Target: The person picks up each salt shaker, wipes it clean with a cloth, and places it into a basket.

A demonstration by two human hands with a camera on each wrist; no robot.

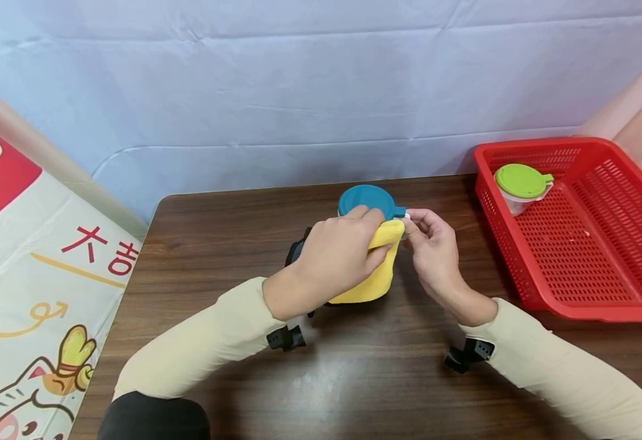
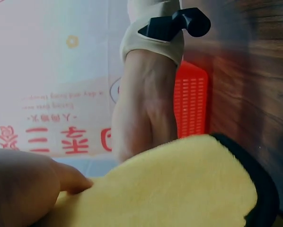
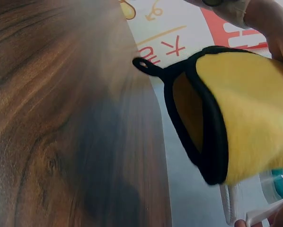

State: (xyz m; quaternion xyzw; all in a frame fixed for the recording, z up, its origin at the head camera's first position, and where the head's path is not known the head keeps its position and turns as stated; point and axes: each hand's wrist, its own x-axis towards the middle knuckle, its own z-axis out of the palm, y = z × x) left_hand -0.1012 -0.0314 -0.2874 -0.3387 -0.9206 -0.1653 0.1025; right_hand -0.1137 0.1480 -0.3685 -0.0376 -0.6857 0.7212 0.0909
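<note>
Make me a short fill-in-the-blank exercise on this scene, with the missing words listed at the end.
1. The person's ____ hand grips the yellow cloth.
2. The lid nearest the cloth is coloured ____.
3. The perforated basket is coloured ____.
4. The container in the basket is topped in ____.

Missing words: left; blue; red; green

Cream left sleeve (image 1: 194, 345) and right sleeve (image 1: 571, 370) are worn, lower left and lower right of frame, lightly creased. Left one is met by black cloth (image 1: 153, 418) at bottom left. Blocky black left unit (image 1: 286, 337) and right unit (image 1: 469, 354) are mounted at the cuffs.
</note>
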